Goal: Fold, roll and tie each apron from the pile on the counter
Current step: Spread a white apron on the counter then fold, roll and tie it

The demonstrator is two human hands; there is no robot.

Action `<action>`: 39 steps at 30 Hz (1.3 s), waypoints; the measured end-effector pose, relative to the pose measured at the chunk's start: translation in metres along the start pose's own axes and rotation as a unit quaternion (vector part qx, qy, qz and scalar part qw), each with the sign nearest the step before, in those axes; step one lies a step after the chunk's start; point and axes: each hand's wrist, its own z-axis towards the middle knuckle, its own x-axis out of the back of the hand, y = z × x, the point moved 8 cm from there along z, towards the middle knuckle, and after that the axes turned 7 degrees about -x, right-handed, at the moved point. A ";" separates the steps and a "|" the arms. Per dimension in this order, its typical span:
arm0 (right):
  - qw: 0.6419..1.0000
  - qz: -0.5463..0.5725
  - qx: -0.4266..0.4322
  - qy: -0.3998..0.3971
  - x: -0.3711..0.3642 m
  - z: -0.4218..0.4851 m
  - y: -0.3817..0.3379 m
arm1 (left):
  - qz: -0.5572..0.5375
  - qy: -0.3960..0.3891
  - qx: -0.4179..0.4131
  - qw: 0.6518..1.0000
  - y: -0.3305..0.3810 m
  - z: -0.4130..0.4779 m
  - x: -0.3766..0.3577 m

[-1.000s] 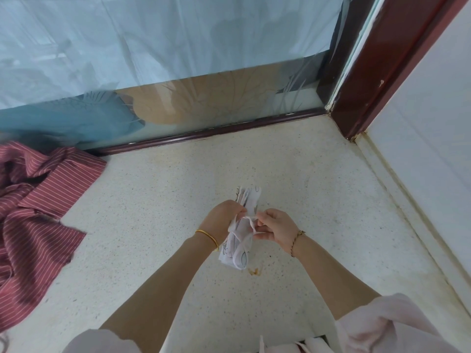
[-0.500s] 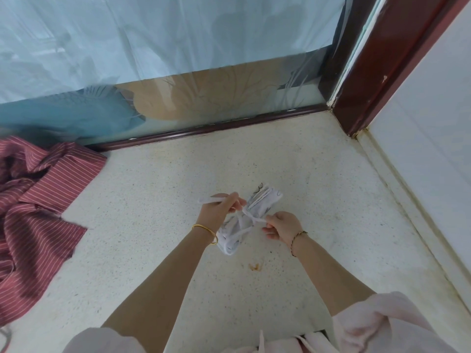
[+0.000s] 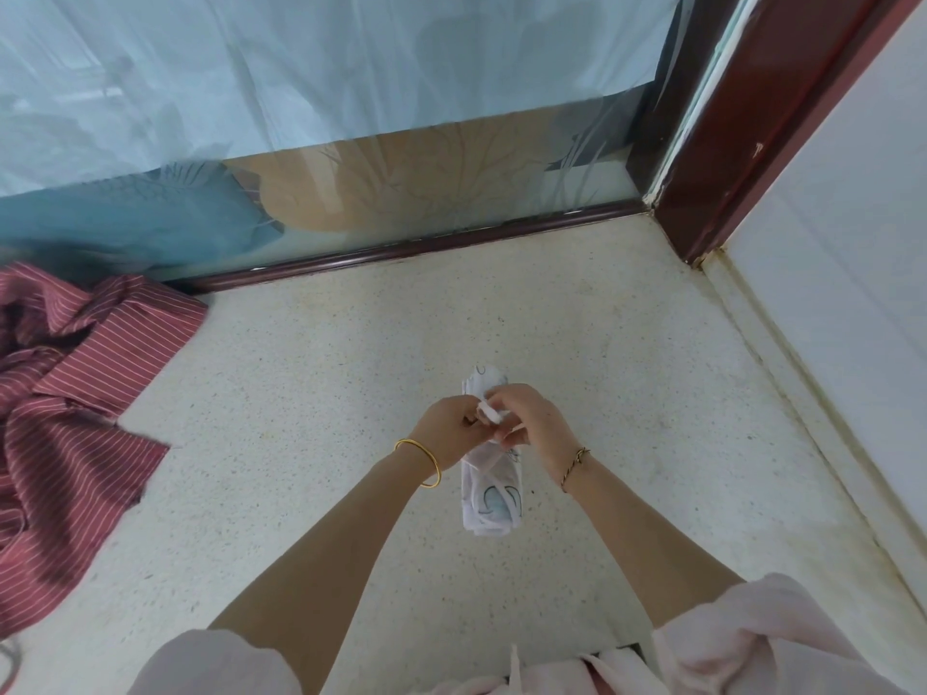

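Pinching white tie strap (image 3: pixel 489 412) with left hand (image 3: pixel 445 429) and right hand (image 3: pixel 539 426), atop rolled apron (image 3: pixel 494 499), frame centre, over worktop (image 3: pixel 301 393).

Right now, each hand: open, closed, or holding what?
Left hand: closed, pinching the white tie strap of the rolled white apron.
Right hand: closed, pinching the same tie strap.

- Rolled apron (image 3: pixel 492 486): white cloth with a pale blue, dark-outlined print, wound into a tight bundle. It lies lengthwise, lower centre of the frame. Its far end pokes out above the fingers, and its middle is hidden.
- Tie strap (image 3: pixel 489 411): a narrow white band, bunched in a small loop near the roll's upper part. The left hand (image 3: pixel 449 426) and right hand (image 3: pixel 534 423) pinch it.
- Apron pile (image 3: pixel 65 418): dark red cloth with thin pale stripes, crumpled at the left edge of the frame.
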 end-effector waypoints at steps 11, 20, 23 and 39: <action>0.942 -0.324 0.081 -0.030 -0.006 0.007 -0.005 | -0.179 0.015 0.032 0.983 -0.012 -0.009 0.008; 0.896 -0.389 0.180 0.115 0.002 -0.006 -0.015 | -0.310 0.038 0.140 0.940 -0.032 -0.010 0.009; 0.895 -0.400 0.182 0.072 -0.003 -0.008 -0.014 | -0.339 0.023 0.155 0.928 -0.031 -0.008 0.005; 0.987 -0.160 0.016 -0.026 0.002 0.008 0.001 | 0.047 0.033 -0.114 0.992 0.025 -0.002 0.016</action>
